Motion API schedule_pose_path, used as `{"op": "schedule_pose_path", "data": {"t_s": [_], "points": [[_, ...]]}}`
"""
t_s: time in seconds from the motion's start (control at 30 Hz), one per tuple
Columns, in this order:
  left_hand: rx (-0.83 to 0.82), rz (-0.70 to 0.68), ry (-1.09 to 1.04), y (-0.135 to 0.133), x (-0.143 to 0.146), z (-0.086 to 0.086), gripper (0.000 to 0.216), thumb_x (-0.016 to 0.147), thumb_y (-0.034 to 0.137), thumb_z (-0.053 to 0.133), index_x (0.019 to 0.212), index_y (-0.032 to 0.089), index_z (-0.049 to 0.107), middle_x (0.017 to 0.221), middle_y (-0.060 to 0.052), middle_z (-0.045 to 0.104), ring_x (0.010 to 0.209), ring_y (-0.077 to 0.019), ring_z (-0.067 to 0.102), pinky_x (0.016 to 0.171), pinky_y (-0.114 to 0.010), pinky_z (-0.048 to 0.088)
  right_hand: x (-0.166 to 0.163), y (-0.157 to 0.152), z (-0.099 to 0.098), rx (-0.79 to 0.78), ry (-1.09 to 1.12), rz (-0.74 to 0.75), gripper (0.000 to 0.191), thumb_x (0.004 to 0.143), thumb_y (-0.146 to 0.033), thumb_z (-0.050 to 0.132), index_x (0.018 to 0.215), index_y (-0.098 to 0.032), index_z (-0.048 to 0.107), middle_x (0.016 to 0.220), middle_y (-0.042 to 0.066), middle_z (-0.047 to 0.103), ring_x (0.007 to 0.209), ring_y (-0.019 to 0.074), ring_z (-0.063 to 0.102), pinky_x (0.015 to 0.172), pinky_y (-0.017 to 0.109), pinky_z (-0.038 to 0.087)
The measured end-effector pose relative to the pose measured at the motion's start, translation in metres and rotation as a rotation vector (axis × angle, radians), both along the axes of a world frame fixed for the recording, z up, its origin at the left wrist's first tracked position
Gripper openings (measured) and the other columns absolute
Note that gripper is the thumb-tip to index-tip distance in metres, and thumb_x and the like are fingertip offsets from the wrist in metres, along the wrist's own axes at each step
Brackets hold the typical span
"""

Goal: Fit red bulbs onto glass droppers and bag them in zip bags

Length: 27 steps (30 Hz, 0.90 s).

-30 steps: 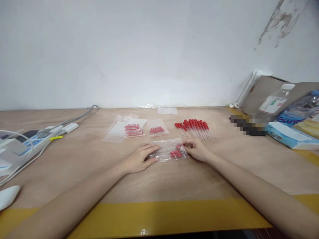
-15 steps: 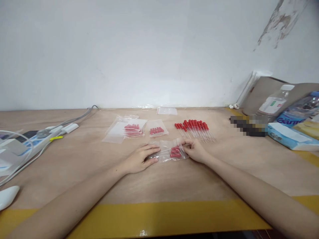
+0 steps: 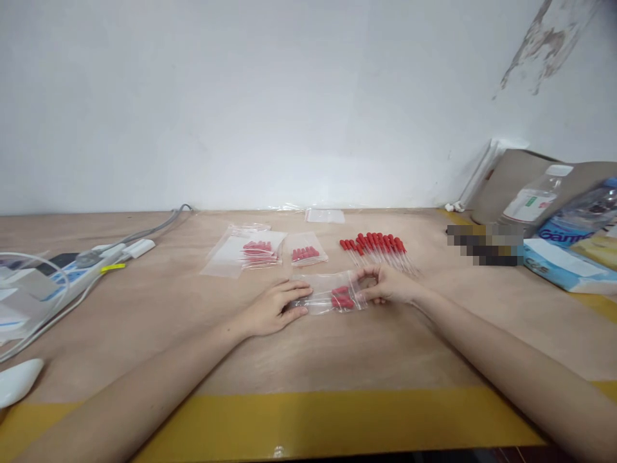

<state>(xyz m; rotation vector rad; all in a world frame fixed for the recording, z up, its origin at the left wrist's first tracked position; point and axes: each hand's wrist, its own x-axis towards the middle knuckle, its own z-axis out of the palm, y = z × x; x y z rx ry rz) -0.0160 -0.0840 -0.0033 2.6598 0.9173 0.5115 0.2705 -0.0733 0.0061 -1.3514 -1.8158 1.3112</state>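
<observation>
A clear zip bag point(image 3: 322, 294) with several red-bulbed droppers inside lies flat on the wooden table point(image 3: 308, 347). My left hand point(image 3: 272, 310) rests on the bag's left end, fingers stretched and pressing it down. My right hand point(image 3: 388, 284) pinches the bag's right edge between thumb and fingers. Just behind my right hand lies a row of loose red-bulbed droppers point(image 3: 378, 249).
Two filled bags point(image 3: 263, 251) point(image 3: 305, 250) lie behind the one I hold, and an empty bag point(image 3: 324, 215) near the wall. A power strip with cables point(image 3: 77, 270) is at the left, a white object point(image 3: 19, 381) at the front left. Bottles point(image 3: 535, 196) and a tissue pack point(image 3: 563, 263) crowd the right.
My right hand has lifted slightly and shifted right along the bag's right edge, its fingers curling into a pinch. My left hand stays put on the bag.
</observation>
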Motion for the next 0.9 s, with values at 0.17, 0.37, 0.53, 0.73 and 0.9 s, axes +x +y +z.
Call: {"op": "schedule_pose_path", "data": {"t_s": [0.17, 0.37, 0.53, 0.73, 0.9], "points": [[0.018, -0.004, 0.003, 0.000, -0.001, -0.001, 0.041, 0.087, 0.038, 0.044, 0.125, 0.025, 0.046, 0.128, -0.005, 0.047, 0.117, -0.0193, 0.043, 0.100, -0.036, 0.035, 0.016, 0.041, 0.011, 0.485, -0.482, -0.442, 0.014, 0.067, -0.030, 0.059, 0.071, -0.016, 0.061, 0.071, 0.003, 0.062, 0.066, 0.0142, 0.056, 0.058, 0.024, 0.040], [0.024, -0.012, 0.007, 0.000, -0.001, -0.001, 0.041, 0.087, 0.038, 0.044, 0.125, 0.024, 0.046, 0.128, -0.005, 0.047, 0.118, -0.0192, 0.043, 0.101, -0.037, 0.033, 0.006, 0.084, 0.004, 0.590, -0.822, -0.596, 0.029, 0.077, -0.034, 0.048, 0.097, -0.017, 0.060, 0.097, 0.011, 0.061, 0.087, 0.0226, 0.057, 0.068, 0.029, 0.040], [0.018, -0.012, 0.019, 0.000, -0.001, 0.000, 0.041, 0.087, 0.038, 0.043, 0.125, 0.022, 0.046, 0.128, -0.006, 0.048, 0.118, -0.0189, 0.043, 0.101, -0.037, 0.033, -0.005, 0.096, -0.003, 0.503, -0.922, -0.598, 0.029, 0.080, -0.034, 0.043, 0.093, -0.018, 0.063, 0.104, 0.014, 0.055, 0.088, 0.0267, 0.057, 0.068, 0.034, 0.042], [0.019, -0.006, 0.024, 0.000, -0.001, 0.000, 0.041, 0.087, 0.039, 0.043, 0.126, 0.024, 0.045, 0.128, -0.005, 0.047, 0.119, -0.0189, 0.041, 0.102, -0.037, 0.032, 0.005, 0.092, 0.007, 0.568, -0.596, -0.781, 0.022, 0.077, -0.031, 0.048, 0.093, -0.018, 0.056, 0.094, 0.010, 0.058, 0.084, 0.0229, 0.057, 0.070, 0.034, 0.043], [0.012, -0.011, 0.011, 0.000, -0.001, 0.001, 0.041, 0.087, 0.038, 0.043, 0.126, 0.024, 0.045, 0.128, -0.005, 0.047, 0.118, -0.0190, 0.042, 0.100, -0.036, 0.034, 0.024, 0.065, 0.019, 0.597, -0.004, -0.848, 0.019, 0.077, -0.030, 0.048, 0.091, -0.018, 0.046, 0.068, 0.002, 0.057, 0.057, 0.0144, 0.055, 0.054, 0.027, 0.045]]}}
